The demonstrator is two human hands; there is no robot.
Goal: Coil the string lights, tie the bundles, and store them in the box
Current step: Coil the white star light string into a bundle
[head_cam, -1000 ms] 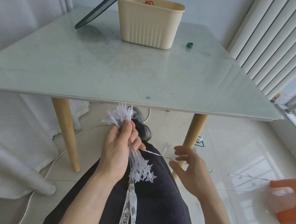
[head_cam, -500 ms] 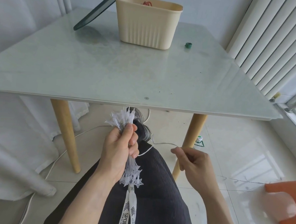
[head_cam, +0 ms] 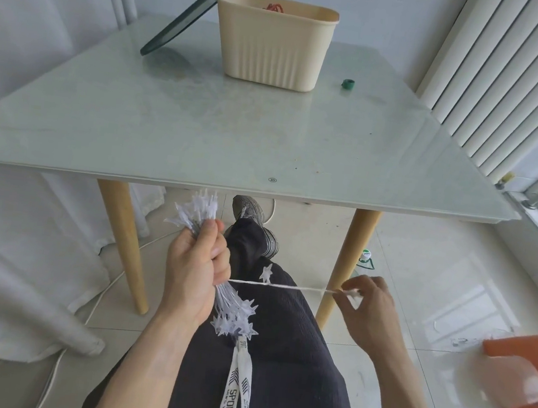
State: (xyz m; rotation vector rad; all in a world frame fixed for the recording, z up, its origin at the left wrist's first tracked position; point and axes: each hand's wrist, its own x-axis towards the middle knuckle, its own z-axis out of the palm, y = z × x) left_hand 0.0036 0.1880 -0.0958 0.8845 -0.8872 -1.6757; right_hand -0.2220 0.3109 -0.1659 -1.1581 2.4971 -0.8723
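My left hand (head_cam: 194, 269) grips a folded bundle of white star string lights (head_cam: 232, 316) in front of the table's near edge, above my lap. Star tips stick out above and below the fist. A taut strand of the wire (head_cam: 285, 286) runs from the bundle to the right, with one star on it. My right hand (head_cam: 366, 310) pinches the far end of that strand. The beige ribbed box (head_cam: 270, 48) stands open at the back of the table, something red inside it.
The glass table (head_cam: 203, 123) has wooden legs (head_cam: 124, 241) close to my hands. A dark green lid (head_cam: 184, 18) leans on the box. A small green roll (head_cam: 348, 84) lies to the box's right. An orange stool (head_cam: 528, 380) stands at the right.
My right hand took hold of the loose strand and pulled it out to the right until it ran straight. The left hand kept its grip on the bundle.
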